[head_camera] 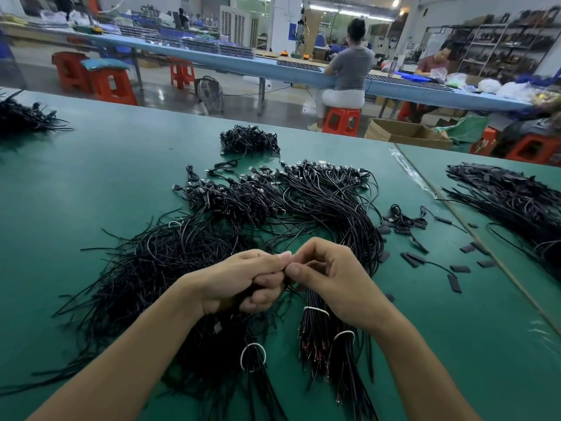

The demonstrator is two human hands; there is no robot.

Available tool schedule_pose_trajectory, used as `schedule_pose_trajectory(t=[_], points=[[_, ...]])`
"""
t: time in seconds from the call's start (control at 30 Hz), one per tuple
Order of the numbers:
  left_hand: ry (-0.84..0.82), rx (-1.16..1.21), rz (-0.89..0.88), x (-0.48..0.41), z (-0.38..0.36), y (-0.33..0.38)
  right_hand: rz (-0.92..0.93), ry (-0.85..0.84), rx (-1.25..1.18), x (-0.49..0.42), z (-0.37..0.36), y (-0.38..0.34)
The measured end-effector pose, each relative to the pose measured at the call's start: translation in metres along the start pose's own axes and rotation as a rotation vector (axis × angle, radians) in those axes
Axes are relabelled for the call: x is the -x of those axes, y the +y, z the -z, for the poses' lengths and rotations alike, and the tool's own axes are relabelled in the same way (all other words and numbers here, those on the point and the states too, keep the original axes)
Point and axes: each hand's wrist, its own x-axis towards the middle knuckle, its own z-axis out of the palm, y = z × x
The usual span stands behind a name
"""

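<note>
Two hands work black wires over a cable heap on the green counter

On the left, a loose heap of cables [170, 253] spreads across the counter [91, 183]. Over it, the left hand [239, 281] has its grip curled round a handful of black wires [230, 326], thumb on top. Touching it, the right hand [331, 278] pinches one of those wires between thumb and forefinger, above a white-banded bundle [315, 326]. Further right lie scattered flat black sleeves [455, 282], then another cable pile [516, 202]

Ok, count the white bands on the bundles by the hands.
3: one band below the left hand, two by the right hand. More may lie hidden under the cables.
</note>
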Motion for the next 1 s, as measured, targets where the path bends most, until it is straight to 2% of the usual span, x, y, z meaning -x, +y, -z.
schedule_pose_trajectory(t=[0.13, 0.33, 0.4, 0.5, 0.6, 0.77, 0.87, 0.93, 1.0], points=[[0.055, -0.064, 0.031, 0.002, -0.001, -0.001, -0.024, -0.092, 0.101, -0.002, -0.002, 0.001], [0.294, -0.148, -0.081, -0.006, -0.01, -0.008, -0.004, -0.049, 0.187, -0.003, -0.009, -0.004], [0.278, -0.022, -0.082, -0.008, -0.013, -0.011, 0.013, 0.014, 0.235, -0.003, -0.014, -0.006], [0.154, 0.231, 0.0, -0.009, -0.016, -0.009, 0.058, 0.107, 0.25, -0.004, -0.024, -0.006], [0.163, 0.284, 0.092, -0.011, -0.017, -0.01, 0.102, 0.148, 0.309, -0.008, -0.03, -0.007], [0.301, 0.237, 0.139, -0.008, -0.016, -0.018, 0.072, 0.154, 0.375, -0.016, -0.032, -0.002], [0.461, 0.12, 0.076, -0.007, -0.009, -0.025, 0.054, 0.182, 0.252, -0.019, -0.035, 0.004], [0.548, 0.058, 0.014, -0.005, -0.003, -0.025, -0.036, 0.276, 0.124, -0.024, -0.037, 0.01], [0.654, 0.066, -0.037, -0.003, 0.004, -0.024, -0.193, 0.333, 0.116, -0.027, -0.041, 0.021]])
